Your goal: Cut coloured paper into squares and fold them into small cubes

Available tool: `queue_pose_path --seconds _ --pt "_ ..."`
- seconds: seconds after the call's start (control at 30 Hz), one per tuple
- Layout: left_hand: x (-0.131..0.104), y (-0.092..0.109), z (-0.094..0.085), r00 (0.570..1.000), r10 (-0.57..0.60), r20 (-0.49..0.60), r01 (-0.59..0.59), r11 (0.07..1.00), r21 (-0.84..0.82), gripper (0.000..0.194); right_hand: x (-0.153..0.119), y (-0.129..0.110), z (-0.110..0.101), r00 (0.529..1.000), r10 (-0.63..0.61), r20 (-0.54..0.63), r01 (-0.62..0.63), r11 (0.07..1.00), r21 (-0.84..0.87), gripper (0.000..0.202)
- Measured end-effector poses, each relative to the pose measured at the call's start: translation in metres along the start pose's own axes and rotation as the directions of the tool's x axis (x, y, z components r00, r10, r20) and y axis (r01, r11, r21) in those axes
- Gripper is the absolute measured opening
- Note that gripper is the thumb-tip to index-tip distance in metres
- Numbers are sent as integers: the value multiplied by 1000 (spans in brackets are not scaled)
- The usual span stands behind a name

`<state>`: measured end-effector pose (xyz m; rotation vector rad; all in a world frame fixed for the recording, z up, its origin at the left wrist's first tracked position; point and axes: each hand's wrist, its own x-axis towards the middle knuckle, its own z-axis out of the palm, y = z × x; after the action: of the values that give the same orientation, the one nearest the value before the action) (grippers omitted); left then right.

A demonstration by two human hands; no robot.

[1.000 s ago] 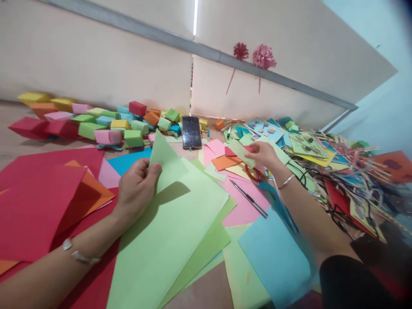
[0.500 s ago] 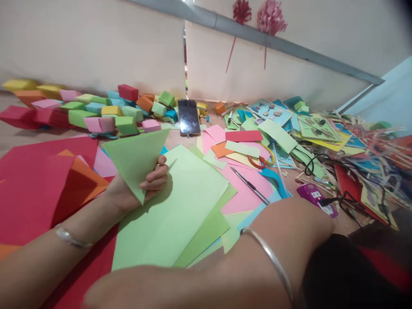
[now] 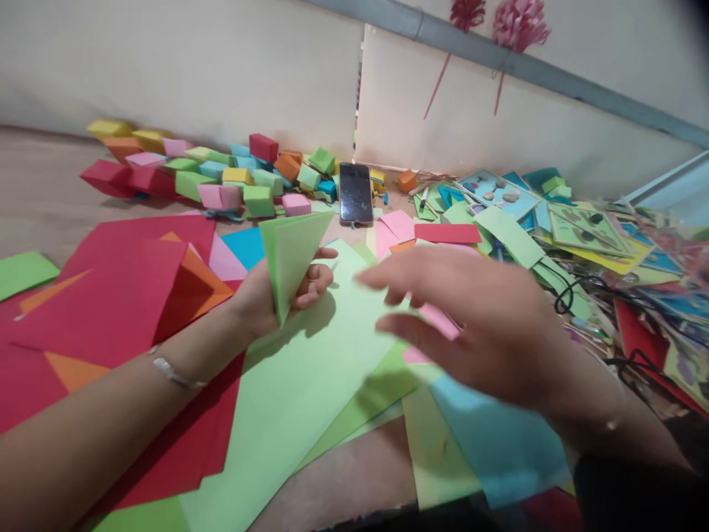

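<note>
Held the right hand (image 3: 481, 325) right of centre, blurred, fingers parted and nothing visible in the grasp. Gripped a folded green paper (image 3: 299, 258) left of centre in the left hand (image 3: 313, 284), thumb hidden, fingers half curled; tilted the fold upright above a large light-green sheet (image 3: 310, 384), seemingly to keep both flaps free of the layers below. Saw red sheets (image 3: 138, 281) at left, and pink paper (image 3: 396, 230) partly blocked by the right hand. Beyond, saw coloured blocks (image 3: 258, 201) upper left, a smartphone (image 3: 355, 193) upper centre, and picture cards (image 3: 587, 227) crowding the right.
</note>
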<state>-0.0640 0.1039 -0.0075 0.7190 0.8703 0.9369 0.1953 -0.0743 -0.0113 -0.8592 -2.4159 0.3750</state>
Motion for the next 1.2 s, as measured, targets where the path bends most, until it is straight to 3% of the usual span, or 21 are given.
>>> queue_pose_path --seconds 0.07,0.1,0.17,0.23,0.3,0.37,0.53,0.7,0.8,0.93,1.1,1.2 --pt "-3 -2 5 1000 8 0 -8 999 45 26 109 45 -57 1000 20 -24 -21 998 -59 34" --pt "-6 -5 8 1000 -6 8 5 998 66 32 142 62 -71 994 53 -92 -61 994 -89 39" --pt "-11 -11 15 995 -88 45 83 992 99 42 166 86 -71 997 -19 -80 10 994 -113 44" --pt "-16 -19 20 971 -213 108 202 974 107 56 157 100 -53 995 -58 -82 47 990 -131 42" --pt "-19 -24 22 924 -337 181 317 939 131 68 141 108 -31 990 -93 -102 77 986 -150 25" --pt "-19 -27 21 876 -413 250 384 910 158 78 130 114 -16 980 -132 -149 106 980 -170 20" --pt "-16 -26 12 829 -411 379 386 911 144 94 129 128 -2 980 -94 -176 71 988 -134 22" --pt "-15 -29 6 854 -290 432 237 956 172 88 127 141 3 991 -4 -135 -15 990 -138 19" --pt "-15 -29 5 865 -295 406 238 953 185 76 125 144 0 992 54 -112 -64 993 -95 20" --pt "-14 -31 5 864 -323 386 266 944 195 72 125 137 -6 985 155 -78 -146 984 104 21" --pt "-15 -40 5 904 -287 318 239 954 180 72 129 130 -8 926 374 -58 -347 900 264 36" --pt "-15 -41 6 918 -303 254 249 942 223 71 130 130 -7 906 421 -49 -393 878 274 29"
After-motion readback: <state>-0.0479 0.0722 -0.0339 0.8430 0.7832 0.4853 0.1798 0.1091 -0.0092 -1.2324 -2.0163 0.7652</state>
